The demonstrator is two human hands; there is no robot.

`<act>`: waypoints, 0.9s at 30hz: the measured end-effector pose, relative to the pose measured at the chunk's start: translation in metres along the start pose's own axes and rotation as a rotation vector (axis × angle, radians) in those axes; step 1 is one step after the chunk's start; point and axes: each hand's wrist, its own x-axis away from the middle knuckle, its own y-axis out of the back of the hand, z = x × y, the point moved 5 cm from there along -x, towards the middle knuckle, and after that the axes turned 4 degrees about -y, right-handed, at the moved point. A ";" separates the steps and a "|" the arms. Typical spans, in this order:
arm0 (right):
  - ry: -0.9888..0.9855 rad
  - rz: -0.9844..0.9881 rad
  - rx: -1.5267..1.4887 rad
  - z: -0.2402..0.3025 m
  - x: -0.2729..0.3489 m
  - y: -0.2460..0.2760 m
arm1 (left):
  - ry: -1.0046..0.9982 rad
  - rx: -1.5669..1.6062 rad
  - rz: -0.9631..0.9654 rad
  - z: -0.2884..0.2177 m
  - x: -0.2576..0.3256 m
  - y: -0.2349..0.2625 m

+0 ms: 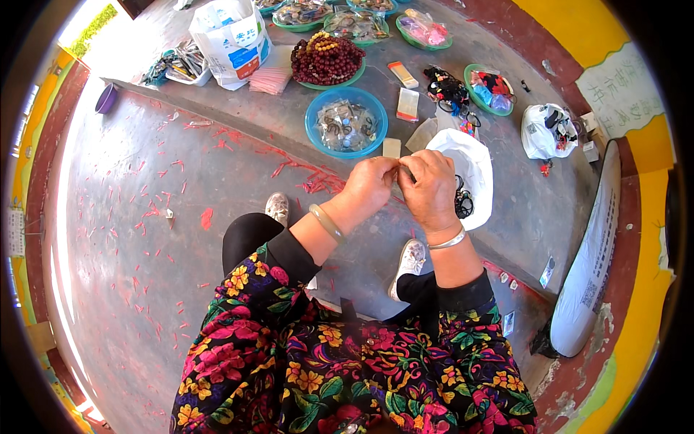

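My left hand (pixel 370 184) and my right hand (pixel 429 189) meet in front of me with their fingertips pinched together. Whatever lies between them is too small or too hidden to make out. Just right of my right hand, and partly behind it, a white plastic bag (pixel 481 170) stands with its mouth wide, black cord-like pieces (pixel 463 199) inside. Beyond my left hand sits a blue plastic basin (pixel 312 130) holding small clear packets (pixel 345 124). A small tan block or box (pixel 392 148) shows right behind my fingertips.
A green-rimmed dish carries dark red bead strings (pixel 327 61). Left of it are a stack of pink sheets (pixel 270 79) and a printed white bag (pixel 230 43). Red scraps (pixel 318 179) litter the floor along a low step. A long white sack (pixel 589 267) leans by the right wall.
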 end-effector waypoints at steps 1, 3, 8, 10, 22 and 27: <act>-0.002 0.008 0.000 0.000 0.000 0.000 | -0.016 -0.018 -0.004 0.000 0.000 0.000; -0.005 0.026 0.000 -0.001 0.001 -0.002 | -0.046 -0.054 -0.013 0.002 0.000 -0.002; -0.010 0.034 0.030 -0.001 0.002 -0.003 | -0.074 -0.081 -0.015 0.003 0.000 -0.004; -0.016 0.029 0.048 -0.002 0.002 -0.003 | -0.083 -0.095 -0.014 0.000 0.000 -0.004; -0.104 0.049 -0.073 -0.008 0.002 -0.003 | -0.003 -0.082 -0.045 -0.006 0.001 0.001; -0.053 0.108 0.002 -0.006 0.003 -0.005 | -0.108 -0.172 -0.039 -0.005 0.002 -0.002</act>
